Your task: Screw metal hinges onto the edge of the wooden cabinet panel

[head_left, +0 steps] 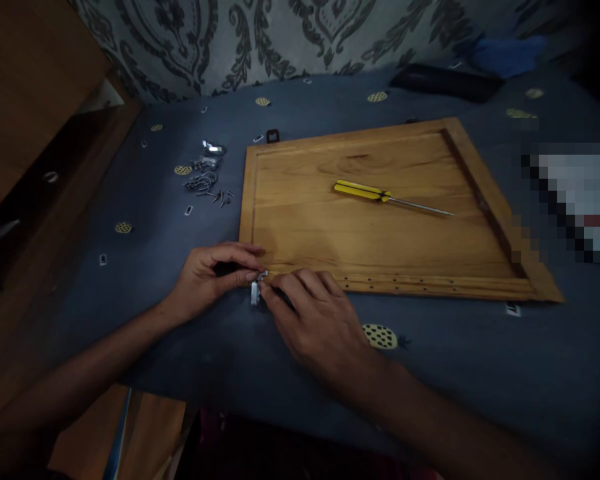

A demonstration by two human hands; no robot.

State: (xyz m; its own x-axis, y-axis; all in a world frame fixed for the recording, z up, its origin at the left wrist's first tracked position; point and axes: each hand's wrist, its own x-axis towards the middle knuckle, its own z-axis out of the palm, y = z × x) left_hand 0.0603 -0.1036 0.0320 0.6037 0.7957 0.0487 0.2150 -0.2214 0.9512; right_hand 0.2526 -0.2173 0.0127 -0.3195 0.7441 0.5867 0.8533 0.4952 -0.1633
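Note:
At the near left corner of a framed wooden panel (305, 240), a small shiny metal hinge (255, 293) hangs partly over the edge. My left hand (220, 270) pinches its upper part between thumb and fingers. From the right, my right hand (313, 313) presses its thumb and fingertips against the same piece, knuckles bent over the panel's near rail. The contact between fingers and metal is partly hidden. On the panel lies a screwdriver (363, 191) with a yellow and black handle, its shaft toward the right.
Left of the panel, shiny metal fittings (210, 157) and several loose screws (223, 198) lie on the dark patterned cloth (155, 293). A black case (445, 81) and a blue cloth (507, 55) are at the back right. A wooden cabinet (35, 80) borders the left.

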